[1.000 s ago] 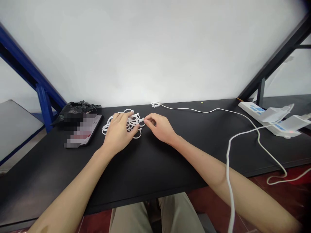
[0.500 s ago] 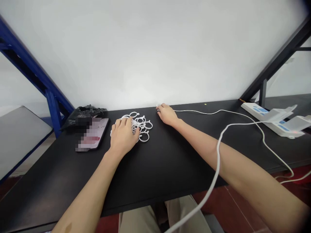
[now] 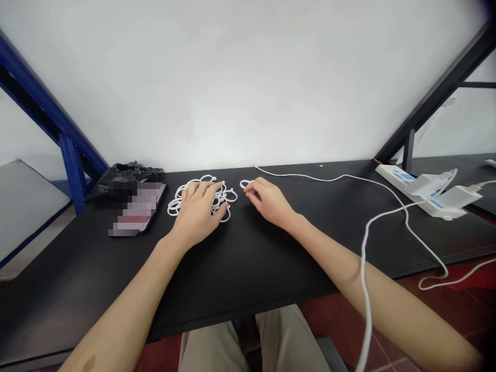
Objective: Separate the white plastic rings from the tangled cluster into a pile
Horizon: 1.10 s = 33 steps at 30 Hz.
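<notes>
A pile of white looped ties lies on the black table near its back edge. My left hand rests flat on the pile with fingers spread, so it is open. My right hand sits just right of the pile, fingers curled and pinching one small white loop against the table.
A phone lies left of the pile, beside a crumpled black bag. A white cable runs along the back edge toward a white power strip at the right. More cable hangs over my right forearm.
My right hand has drawn back from the cable end at the table's rear, bringing a small white loop next to the pile. My left hand stayed on the pile.
</notes>
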Tool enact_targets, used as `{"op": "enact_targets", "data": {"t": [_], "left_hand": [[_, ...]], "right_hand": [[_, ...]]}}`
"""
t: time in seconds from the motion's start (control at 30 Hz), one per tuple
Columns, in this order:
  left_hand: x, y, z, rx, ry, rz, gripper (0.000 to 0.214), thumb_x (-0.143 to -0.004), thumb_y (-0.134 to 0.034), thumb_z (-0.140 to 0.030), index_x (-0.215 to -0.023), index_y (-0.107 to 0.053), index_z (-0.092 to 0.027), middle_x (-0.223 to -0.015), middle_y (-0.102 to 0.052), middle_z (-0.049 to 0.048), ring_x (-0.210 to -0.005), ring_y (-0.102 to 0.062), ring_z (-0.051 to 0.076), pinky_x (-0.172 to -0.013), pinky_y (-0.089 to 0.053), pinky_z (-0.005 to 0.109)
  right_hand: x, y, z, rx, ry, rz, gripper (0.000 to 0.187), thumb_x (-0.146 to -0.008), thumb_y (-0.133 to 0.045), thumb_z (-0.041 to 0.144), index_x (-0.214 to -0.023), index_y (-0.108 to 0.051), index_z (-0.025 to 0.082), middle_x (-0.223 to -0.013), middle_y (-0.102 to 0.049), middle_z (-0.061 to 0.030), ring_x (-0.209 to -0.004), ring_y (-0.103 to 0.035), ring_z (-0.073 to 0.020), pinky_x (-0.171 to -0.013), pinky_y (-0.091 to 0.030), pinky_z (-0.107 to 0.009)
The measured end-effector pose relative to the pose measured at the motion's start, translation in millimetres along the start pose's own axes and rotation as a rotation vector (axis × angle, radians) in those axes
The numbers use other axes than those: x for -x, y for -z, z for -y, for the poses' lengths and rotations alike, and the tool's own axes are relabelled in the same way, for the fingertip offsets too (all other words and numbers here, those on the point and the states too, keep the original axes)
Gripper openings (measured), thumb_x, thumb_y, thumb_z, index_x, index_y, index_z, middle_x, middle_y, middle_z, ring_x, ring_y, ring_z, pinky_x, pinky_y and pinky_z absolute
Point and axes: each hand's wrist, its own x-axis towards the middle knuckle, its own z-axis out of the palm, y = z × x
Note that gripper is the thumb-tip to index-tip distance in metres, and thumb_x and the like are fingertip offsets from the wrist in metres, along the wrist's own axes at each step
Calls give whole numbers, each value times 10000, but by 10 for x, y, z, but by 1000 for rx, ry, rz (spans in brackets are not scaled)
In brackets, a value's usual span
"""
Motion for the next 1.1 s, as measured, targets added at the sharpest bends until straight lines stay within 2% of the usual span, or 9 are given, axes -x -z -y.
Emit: {"op": "enact_targets", "data": {"t": [0.2, 0.4, 0.57, 0.7, 0.8, 0.93, 1.1], "left_hand": [[-13, -22, 3, 123, -186, -33, 379, -971, -472, -344, -1305, -579, -200, -1231, -636, 83, -1143, -491, 279, -1010, -428, 454], [-2, -20, 20, 140, -173, 13, 421, -930, -561, -377, -1311, -564, -198, -1228, -645, 74, -1119, -499, 275, -995, -440, 442], [2, 31, 1, 173, -132, 30, 320, -924, -555, -406, -1173, -623, -218, -1091, -680, 59, -1014, -529, 258, -899, -471, 408], [2, 66, -34, 175, -98, 5, 350, -894, -579, -443, -1162, -612, -221, -1096, -681, 62, -1019, -543, 265, -900, -473, 418], [3, 61, -39, 153, -81, -9, 346, -908, -550, -437, -1173, -608, -223, -1078, -683, 70, -1014, -556, 270, -896, -475, 428], [7, 50, -38, 171, -72, -17, 348, -903, -562, -451, -1164, -614, -227, -1071, -691, 68, -1011, -572, 269, -882, -484, 420], [14, 60, -60, 205, -70, -4, 378, -871, -608, -515, -1142, -627, -252, -1052, -692, 46, -995, -590, 252, -861, -495, 389]], "right_hand": [[29, -47, 217, -126, 235, 60, 219, -941, -452, 119, -1095, -580, 209, -1075, -657, -64, -955, -596, -184, -856, -495, -328], [44, -12, 233, -165, 316, 92, 253, -954, -428, 113, -1139, -568, 216, -1115, -640, -58, -991, -598, -169, -877, -499, -314], [64, 19, 273, -208, 303, 83, 260, -969, -416, 140, -1168, -560, 223, -1143, -608, -55, -982, -610, -151, -862, -511, -289], [70, 16, 275, -192, 282, 79, 289, -959, -408, 118, -1183, -557, 225, -1160, -591, -64, -966, -607, -153, -852, -518, -300], [78, -15, 269, -249, 247, 22, 258, -944, -454, 141, -1163, -572, 209, -1143, -574, -73, -942, -604, -150, -844, -522, -301], [86, -60, 291, -449, 122, -41, 171, -916, -581, 263, -1070, -614, 198, -1025, -607, -42, -876, -617, -133, -842, -528, -291], [79, -59, 343, -641, -48, -21, 100, -903, -617, 310, -930, -644, 218, -927, -702, 2, -814, -649, -124, -790, -530, -278]]}}
